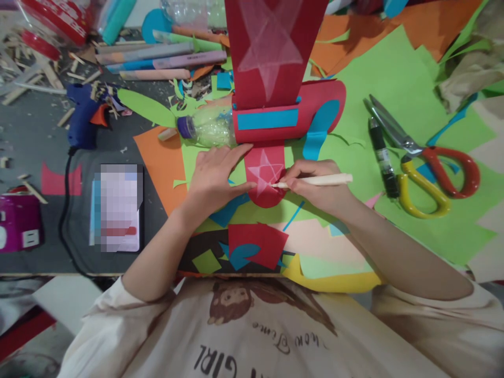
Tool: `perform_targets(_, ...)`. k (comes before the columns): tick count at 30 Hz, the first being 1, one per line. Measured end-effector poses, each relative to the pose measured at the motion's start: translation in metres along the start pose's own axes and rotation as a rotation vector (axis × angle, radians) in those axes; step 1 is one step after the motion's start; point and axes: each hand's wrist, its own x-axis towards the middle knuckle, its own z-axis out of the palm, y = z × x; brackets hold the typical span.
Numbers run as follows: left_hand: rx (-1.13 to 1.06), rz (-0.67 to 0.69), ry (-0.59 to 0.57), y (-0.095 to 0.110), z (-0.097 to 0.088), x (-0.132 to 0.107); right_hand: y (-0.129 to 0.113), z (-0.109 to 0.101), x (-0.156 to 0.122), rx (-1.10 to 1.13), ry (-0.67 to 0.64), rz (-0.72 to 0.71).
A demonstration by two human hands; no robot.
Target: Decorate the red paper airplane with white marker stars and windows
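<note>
My right hand (321,197) pinches a pen (334,180), tip at the star (264,169); my left hand (212,173), spread open, steadies red paper (268,200).

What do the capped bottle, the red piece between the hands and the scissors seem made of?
Bottle: likely glossy plastic, see-through with bright glints. Red piece: probably matte paper or card, flat without shine. Scissors: silvery, shiny blades suggest metal; solid-coloured handles with highlights, likely glossy plastic.

Smooth plastic pen (331,180) in the right grip (313,184); matt paper (270,198) left of it; glossy clear plastic bottle (212,127) beyond, leftward; shiny metal scissors (410,145) rightward.
</note>
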Motion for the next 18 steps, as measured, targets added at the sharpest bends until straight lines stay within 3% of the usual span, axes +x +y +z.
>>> perform_targets(4,-0.002,0.004,-0.010,-0.0001,-0.0004,0.0003,0.0007,0.0011,0.0002,0.041,0.048,0.008)
perform_targets(13,-0.012,0.002,-0.024,0.0008,-0.0027,-0.0002,-0.0042,-0.0009,0.0013,0.032,0.012,0.027)
perform_targets(18,0.005,-0.029,-0.045,0.0041,-0.0045,0.0005,-0.0017,-0.0008,0.0026,0.171,0.055,0.024)
